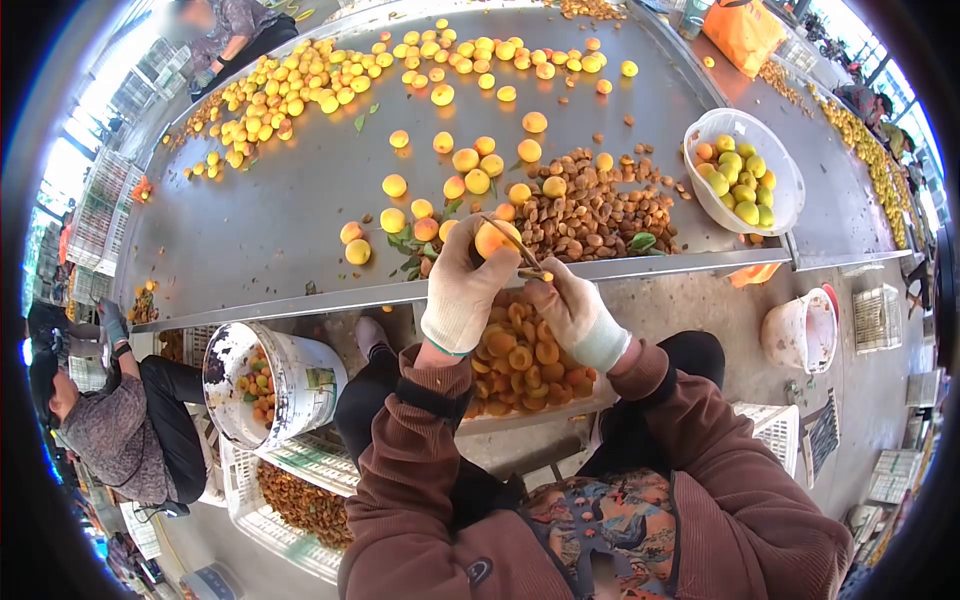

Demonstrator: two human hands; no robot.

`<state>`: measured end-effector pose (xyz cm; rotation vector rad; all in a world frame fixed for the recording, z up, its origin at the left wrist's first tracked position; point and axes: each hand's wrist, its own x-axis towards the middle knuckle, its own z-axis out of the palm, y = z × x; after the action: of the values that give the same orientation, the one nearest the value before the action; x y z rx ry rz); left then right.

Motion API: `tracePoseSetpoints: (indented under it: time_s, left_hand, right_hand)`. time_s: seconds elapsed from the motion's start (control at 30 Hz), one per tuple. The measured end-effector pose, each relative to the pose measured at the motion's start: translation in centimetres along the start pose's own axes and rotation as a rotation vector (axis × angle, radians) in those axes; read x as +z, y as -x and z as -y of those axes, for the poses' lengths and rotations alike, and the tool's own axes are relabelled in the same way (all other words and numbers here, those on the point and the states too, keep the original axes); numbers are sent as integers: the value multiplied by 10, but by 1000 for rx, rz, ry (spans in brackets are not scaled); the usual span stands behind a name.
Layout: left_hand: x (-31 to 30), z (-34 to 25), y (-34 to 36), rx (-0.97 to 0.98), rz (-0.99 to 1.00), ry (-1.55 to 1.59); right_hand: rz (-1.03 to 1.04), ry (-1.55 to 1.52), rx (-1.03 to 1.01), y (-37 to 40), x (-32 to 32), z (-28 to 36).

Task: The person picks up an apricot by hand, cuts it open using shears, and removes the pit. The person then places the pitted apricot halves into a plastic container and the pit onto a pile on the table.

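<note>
My left hand, in a white knit glove, is closed around a yellow-orange apricot above the table's front edge. My right hand, gloved the same way, grips a thin, dark pitting tool whose narrow strip runs up across the apricot. Just behind my hands lies a pile of brown apricot pits on the metal table. Below them, in my lap area, a container holds many halved apricots; my forearms partly cover it.
Whole apricots spread over the far table. A white bowl of greenish-yellow apricots stands at right. Left of my legs are a stained white bucket and a crate of pits. Another person sits at left; a white bucket stands at right.
</note>
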<state>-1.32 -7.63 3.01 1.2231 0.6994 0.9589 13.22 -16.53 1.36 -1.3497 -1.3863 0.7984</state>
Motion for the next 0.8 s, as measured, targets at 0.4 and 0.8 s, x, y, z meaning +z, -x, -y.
tracePoseSetpoints:
  time_s: [0.4, 0.8]
  left_hand:
    - [13, -13, 1, 0, -52, -155]
    - [18, 4, 5, -81, -16, 9]
  right_hand:
    - [-47, 132, 5, 1, 1, 9]
    - [-95, 81, -26, 0, 7, -13]
